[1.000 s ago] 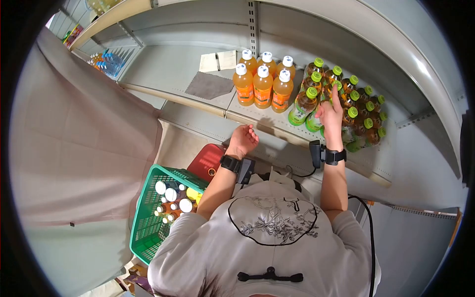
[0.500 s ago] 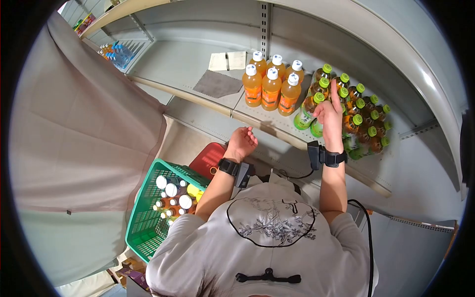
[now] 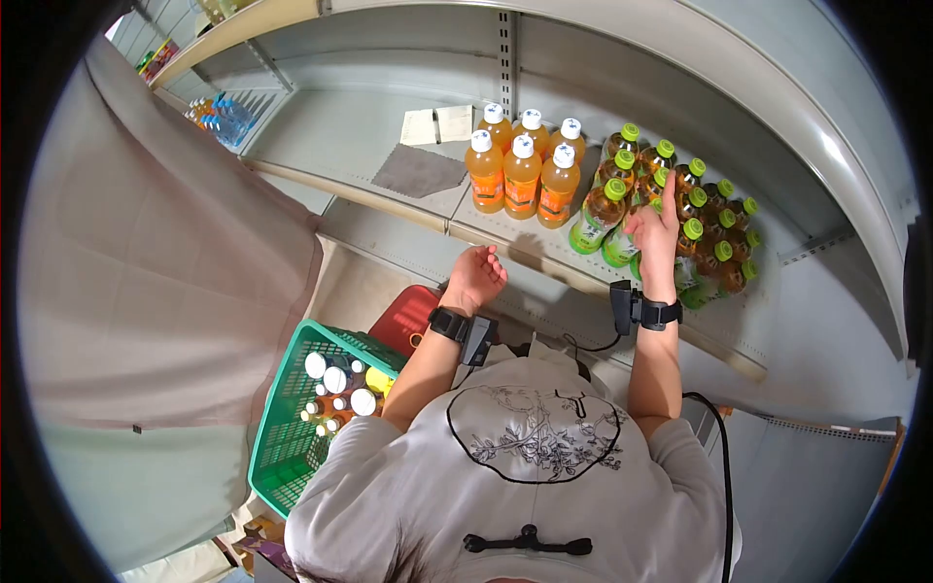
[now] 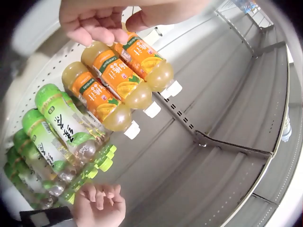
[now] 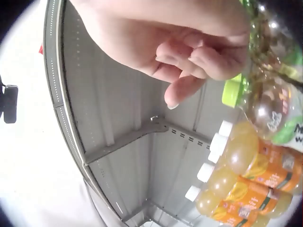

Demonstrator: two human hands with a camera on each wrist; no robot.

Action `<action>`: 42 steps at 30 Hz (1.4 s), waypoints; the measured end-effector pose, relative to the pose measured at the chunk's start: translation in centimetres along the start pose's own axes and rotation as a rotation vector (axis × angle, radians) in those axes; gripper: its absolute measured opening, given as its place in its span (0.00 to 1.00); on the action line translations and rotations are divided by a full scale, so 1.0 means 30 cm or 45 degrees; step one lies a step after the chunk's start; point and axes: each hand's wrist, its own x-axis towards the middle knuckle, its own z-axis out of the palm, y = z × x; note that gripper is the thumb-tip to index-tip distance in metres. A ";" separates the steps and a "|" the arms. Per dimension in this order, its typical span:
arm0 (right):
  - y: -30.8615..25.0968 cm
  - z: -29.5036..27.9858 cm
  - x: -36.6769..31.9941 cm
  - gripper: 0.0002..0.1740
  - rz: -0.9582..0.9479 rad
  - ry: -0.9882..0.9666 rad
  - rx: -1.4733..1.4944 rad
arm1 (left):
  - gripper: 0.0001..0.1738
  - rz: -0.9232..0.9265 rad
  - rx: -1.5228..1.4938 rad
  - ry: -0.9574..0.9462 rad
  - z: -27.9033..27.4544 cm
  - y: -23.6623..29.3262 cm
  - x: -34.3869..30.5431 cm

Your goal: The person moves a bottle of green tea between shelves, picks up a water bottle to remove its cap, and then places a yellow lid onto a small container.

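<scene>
Above the green-capped tea bottles [image 3: 604, 204] on the shelf, the right hand [image 3: 654, 236] points with its index finger straight and its other fingers curled, holding nothing; whether it touches a cap, I cannot tell. The right wrist view shows the curled fingers of that hand [image 5: 189, 52] beside a green cap [image 5: 232, 91]. Six orange-labelled bottles [image 3: 522, 180] with white caps stand upright to the left of the tea. In front of the shelf edge, the left hand [image 3: 475, 279] is palm up, fingers loosely bent around nothing; in its wrist view, the hand [image 4: 128, 19] overlaps the orange-labelled bottles [image 4: 118, 78].
A grey cloth [image 3: 419, 171] and an open notebook [image 3: 419, 127] with a pen lie on the shelf at left. Below are a green basket [image 3: 275, 452] holding several bottles and a red container [image 3: 397, 316]. A curtain [image 3: 185, 282] hangs on the left.
The head view has shifted slightly. The pointing right hand has moved a little to the right over the green-capped bottles since half a second ago. The left hand has hardly moved.
</scene>
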 end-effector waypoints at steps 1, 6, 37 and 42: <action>0.022 -0.023 0.007 0.37 -0.007 0.015 0.003 | 0.08 -0.007 0.020 -0.023 0.010 -0.002 0.006; 0.033 -0.105 -0.033 0.37 0.334 -0.017 -0.128 | 0.08 -0.071 0.106 -0.067 0.053 -0.037 0.039; 0.106 -0.573 0.038 0.32 -0.033 0.863 0.280 | 0.10 0.152 0.081 -0.380 0.210 0.161 -0.076; 0.091 -0.558 0.013 0.27 -0.025 0.832 0.067 | 0.10 0.132 0.129 -0.474 0.201 0.187 -0.136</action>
